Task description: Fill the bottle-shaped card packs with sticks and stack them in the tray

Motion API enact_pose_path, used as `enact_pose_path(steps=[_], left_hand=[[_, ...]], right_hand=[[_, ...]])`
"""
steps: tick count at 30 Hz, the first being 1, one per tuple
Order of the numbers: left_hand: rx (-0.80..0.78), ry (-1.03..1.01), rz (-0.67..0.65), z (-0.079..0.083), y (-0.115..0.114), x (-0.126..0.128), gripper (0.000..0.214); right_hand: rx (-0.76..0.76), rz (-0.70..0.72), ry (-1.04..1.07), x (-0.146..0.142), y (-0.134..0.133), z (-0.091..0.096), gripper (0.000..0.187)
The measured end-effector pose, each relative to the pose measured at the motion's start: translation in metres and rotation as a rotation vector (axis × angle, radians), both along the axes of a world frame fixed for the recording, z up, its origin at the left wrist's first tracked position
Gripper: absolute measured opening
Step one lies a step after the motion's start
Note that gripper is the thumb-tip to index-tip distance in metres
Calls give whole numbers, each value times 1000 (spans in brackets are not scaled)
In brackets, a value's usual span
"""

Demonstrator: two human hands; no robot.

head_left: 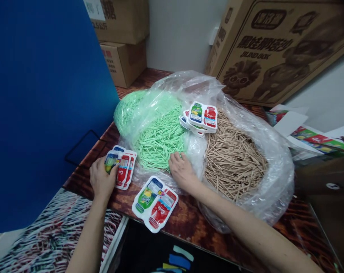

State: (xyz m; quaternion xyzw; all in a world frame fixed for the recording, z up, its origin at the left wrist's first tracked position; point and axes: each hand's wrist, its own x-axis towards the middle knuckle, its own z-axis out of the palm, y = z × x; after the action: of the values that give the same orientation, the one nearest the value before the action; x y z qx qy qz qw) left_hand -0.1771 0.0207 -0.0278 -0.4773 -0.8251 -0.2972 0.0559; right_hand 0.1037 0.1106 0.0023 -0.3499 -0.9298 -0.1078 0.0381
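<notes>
Holds fanned bottle-print cards [123, 172] in the left hand's [99, 178] grip at the desk's [191, 223] left edge, long axis pointing away, slightly right; rests the right hand [182, 170] against green sticks [160, 140] (cannot tell whether pinching any).

Green stick pile [160, 142] open from above; card stack [202, 116] blocks its far right, blue panel [47, 110] walls off left, plastic film [191, 83] behind.

Location type: a packing workroom or storeroom; which of the two cannot be determined. Indicators: stacked cardboard cartons [129, 28] and a "BLIND BOX" carton [270, 57] by the wall [183, 34]; bulk green sticks [160, 144], brown sticks [234, 163] and bottle-shaped printed packs [155, 203] on the bench [187, 222].
</notes>
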Motion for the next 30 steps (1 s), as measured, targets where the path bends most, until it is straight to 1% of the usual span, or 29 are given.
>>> enact_pose_path(steps=[3,5,6,7,8,11,12,14,17,20,23,27,28,30], left_hand=[[1,-30,-97,0,1,2,56],[-13,-78,-133,0,0,1,60],[-9,-95,-125,1,-1,0,63],[2,-103,-101,2,-2,0,65],[22,-104,-68,4,-3,1,66],[126,-61,12,10,-7,9,64],[167,-41,21,12,-8,15,63],[236,-18,14,18,-7,30,58],[274,-30,-84,26,-2,57,47],[264,-92,-247,30,5,83,35],[245,-210,-387,31,12,103,26],[214,-390,-516,34,26,123,21],[207,-423,-546,36,31,127,21],[199,-474,-596,41,41,135,22]], right_hand=[[-18,69,12,1,10,-4,23],[-86,77,43,3,16,-2,21],[-133,57,79,4,19,0,21],[-195,20,140,5,22,4,20],[-288,-42,245,6,25,8,18],[-630,-257,633,4,33,22,13],[-722,-306,723,3,37,26,13],[-845,-357,810,0,45,34,17],[-1024,-405,890,-4,57,42,18],[-1232,-442,972,-3,62,49,14],[-1398,-445,1018,2,59,52,16],[-1647,-440,1135,9,50,50,18],[-1671,-437,1158,9,49,50,19],[-1621,-433,1168,10,50,50,20]])
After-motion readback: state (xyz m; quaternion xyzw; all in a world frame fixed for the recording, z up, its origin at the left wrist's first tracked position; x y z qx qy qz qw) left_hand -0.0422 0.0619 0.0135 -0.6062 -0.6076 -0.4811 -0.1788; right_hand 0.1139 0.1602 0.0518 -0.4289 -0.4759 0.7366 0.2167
